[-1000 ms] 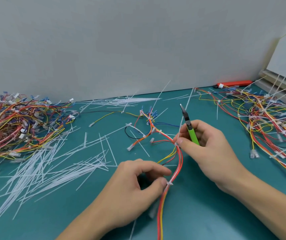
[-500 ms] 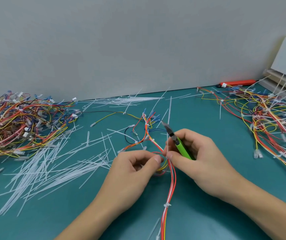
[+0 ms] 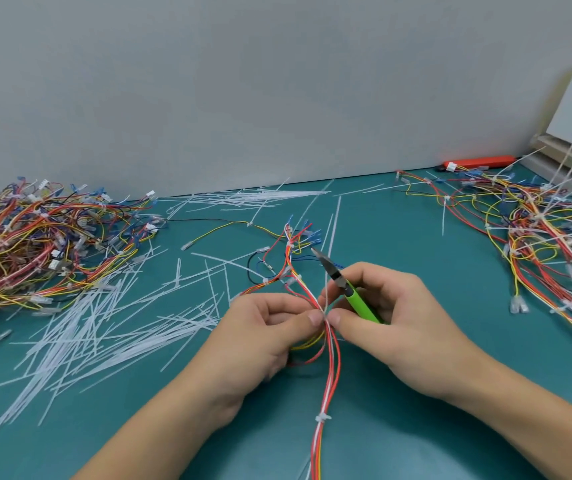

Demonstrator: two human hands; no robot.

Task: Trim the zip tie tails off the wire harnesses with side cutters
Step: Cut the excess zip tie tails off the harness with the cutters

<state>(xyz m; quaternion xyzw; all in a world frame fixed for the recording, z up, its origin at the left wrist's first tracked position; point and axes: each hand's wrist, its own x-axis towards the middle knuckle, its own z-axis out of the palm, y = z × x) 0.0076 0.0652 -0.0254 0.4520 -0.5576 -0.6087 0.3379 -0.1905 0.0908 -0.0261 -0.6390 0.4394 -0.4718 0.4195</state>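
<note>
While gripping the green side cutters [image 3: 353,292] aloft, right hand [image 3: 391,320] has closed in to meet left hand [image 3: 270,327]; both thumbs now pinch the harness [image 3: 326,341] mid-mat at an untrimmed tail [image 3: 326,296]. Likely cutting next.

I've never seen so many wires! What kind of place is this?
Probably a workbench in a wiring workshop or small factory. Big heaps of wire harnesses lie on a teal table, cut zip tie tails are scattered about, and the right hand holds green side cutters.
</note>
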